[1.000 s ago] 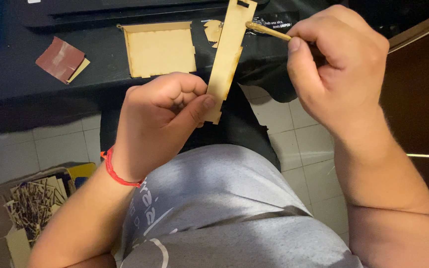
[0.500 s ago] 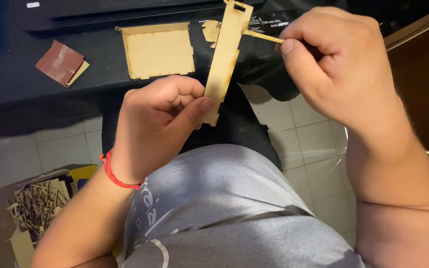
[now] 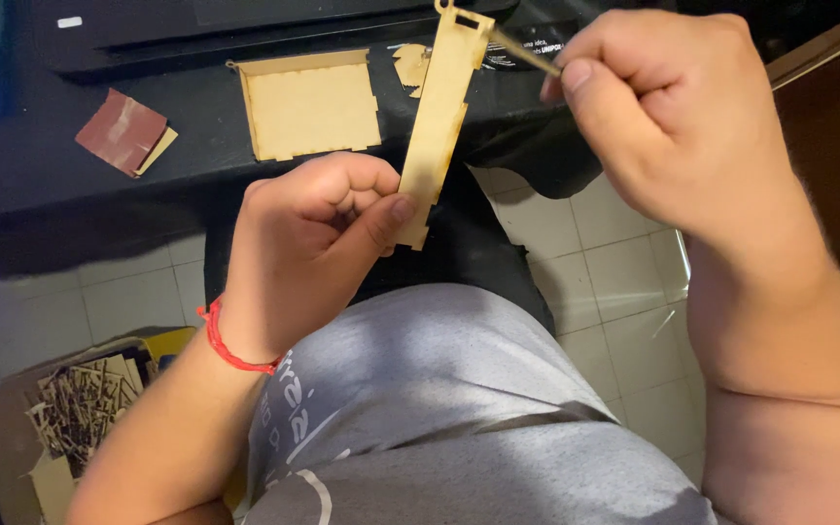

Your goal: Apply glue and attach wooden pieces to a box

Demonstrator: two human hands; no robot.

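Note:
My left hand (image 3: 315,233) grips the lower end of a long, narrow laser-cut plywood strip (image 3: 442,107) and holds it upright, thumb pressed on its edge. The strip has notched sides and a rectangular slot near its top. My right hand (image 3: 668,117) pinches a thin wooden stick (image 3: 522,51) whose tip points at the slot at the strip's top. A red cord bracelet (image 3: 226,342) is on my left wrist.
On the black desk (image 3: 196,146) lie a flat plywood panel with toothed edges (image 3: 308,102), a small plywood piece (image 3: 410,66) and a folded reddish sandpaper sheet (image 3: 121,131). A cardboard box of wood scraps (image 3: 75,418) sits on the tiled floor at lower left.
My right hand has moved left, bringing the stick's tip toward the slot at the strip's top. The left hand keeps the strip nearly still.

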